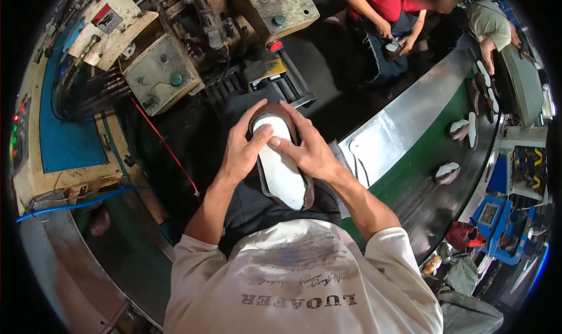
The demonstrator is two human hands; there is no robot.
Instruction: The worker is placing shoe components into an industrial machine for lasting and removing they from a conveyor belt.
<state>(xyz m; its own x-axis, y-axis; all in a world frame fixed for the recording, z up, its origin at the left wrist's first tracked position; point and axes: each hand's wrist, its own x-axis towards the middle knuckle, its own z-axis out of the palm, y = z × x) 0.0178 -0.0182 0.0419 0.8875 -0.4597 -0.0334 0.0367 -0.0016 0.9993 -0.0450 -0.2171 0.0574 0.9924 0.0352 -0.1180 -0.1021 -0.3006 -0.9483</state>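
Observation:
A brown shoe upper (308, 195) with a white insole board (282, 173) on its upturned underside rests over my lap, toe end pointing away from me. My left hand (241, 148) wraps its left side, the thumb pressing on the white board near the toe. From the other side my right hand (310, 151) grips it, its thumb laid on the board close to the left thumb. The fingers of both hands curl round the outer sides of the toe, partly hidden beneath it.
Ahead stands a grimy machine with control boxes (161, 71). To the right, a green conveyor belt (398, 185) with a metal edge (380, 135) carries several shoe uppers (448, 171). A co-worker in red (389, 3) holds a shoe part; another person (490, 27) reaches over the belt.

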